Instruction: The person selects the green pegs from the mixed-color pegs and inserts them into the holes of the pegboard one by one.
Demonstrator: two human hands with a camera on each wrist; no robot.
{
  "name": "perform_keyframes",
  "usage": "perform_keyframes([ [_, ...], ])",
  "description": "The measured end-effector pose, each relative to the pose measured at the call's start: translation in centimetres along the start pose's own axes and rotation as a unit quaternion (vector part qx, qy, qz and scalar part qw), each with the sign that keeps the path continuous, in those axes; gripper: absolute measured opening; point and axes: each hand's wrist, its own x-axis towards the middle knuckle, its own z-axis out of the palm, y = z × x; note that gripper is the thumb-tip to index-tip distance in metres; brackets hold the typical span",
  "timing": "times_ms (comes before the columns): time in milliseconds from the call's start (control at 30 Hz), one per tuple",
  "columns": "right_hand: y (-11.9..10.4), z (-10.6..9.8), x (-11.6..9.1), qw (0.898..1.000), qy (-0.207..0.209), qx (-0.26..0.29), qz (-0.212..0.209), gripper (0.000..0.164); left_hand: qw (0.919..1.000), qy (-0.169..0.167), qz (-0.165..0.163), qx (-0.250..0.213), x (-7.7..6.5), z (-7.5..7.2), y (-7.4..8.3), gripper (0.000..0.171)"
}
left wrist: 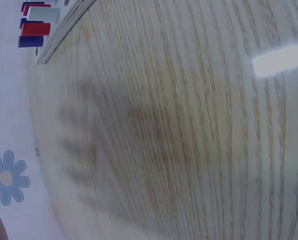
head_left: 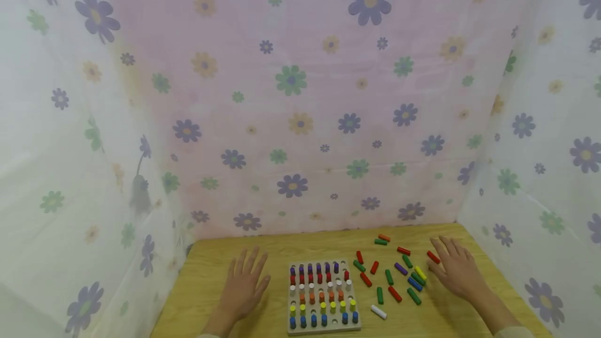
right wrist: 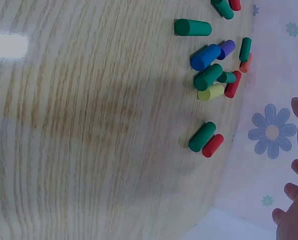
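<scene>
Beside the left grip (head_left: 243, 288), pegs (head_left: 320, 278) are striping a beige board (head_left: 335, 315) purple, red, white, orange, yellow, blue; near the right grip (head_left: 459, 273), mostly red-and-green loose pegs (head_left: 389, 277) are dotting the yellowish wood-grained tabletop (head_left: 277, 317). Beyond both, I'm seeing purple, green, orange flowers (head_left: 292, 185) on pink-and-white sheeting (head_left: 324, 103).

The person's left hand (head_left: 242, 287) is held with its back facing up, fingers straight and fanned apart, pointing away from the body, the thumb spread out toward the right. The right hand (head_left: 456, 274), well apart from it, also shows its back, fingers extended and spread. The right forearm (head_left: 496, 311) slants inward from the lower right. Both hands hold nothing.
</scene>
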Motion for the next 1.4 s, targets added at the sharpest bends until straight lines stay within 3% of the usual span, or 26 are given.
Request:
perform_keyframes([
  [267, 0.1, 0.4, -0.6, 0.999, 0.02, 0.036, -0.008, 0.059, 0.9994, 0.019, 0.0, -0.028, -0.5, 1.5, 0.9, 0.055],
  [467, 0.7, 1.5, -1.6, 0.997, 0.003, 0.069, 0.024, 0.056, 0.9968, -0.02, -0.014, -0.076, -1.4, 3.3, 2.0, 0.053],
  [633, 0.9, 2.2, -2.0, 0.994, -0.014, 0.096, 0.046, 0.059, 0.9904, -0.052, -0.048, -0.118, -2.1, 3.8, 2.9, 0.052],
  [867, 1.1, 2.6, -2.4, 0.991, -0.021, 0.115, 0.071, 0.061, 0.9898, -0.056, -0.052, -0.121, -2.5, 4.5, 3.8, 0.052],
  [1033, 1.3, 2.8, -2.3, 0.978, -0.051, 0.165, 0.116, 0.067, 0.9871, -0.062, -0.065, -0.133, -2.9, 5.5, 4.0, 0.052],
  [1267, 1.7, 3.3, -2.0, 0.954, -0.086, 0.216, 0.189, 0.072, 0.9729, -0.123, -0.105, -0.166, -3.2, 6.2, 4.7, 0.056],
  [1400, 1.8, 3.8, -1.8, 0.945, -0.097, 0.231, 0.211, 0.077, 0.9717, -0.118, -0.117, -0.168, -3.6, 6.7, 4.9, 0.056],
])
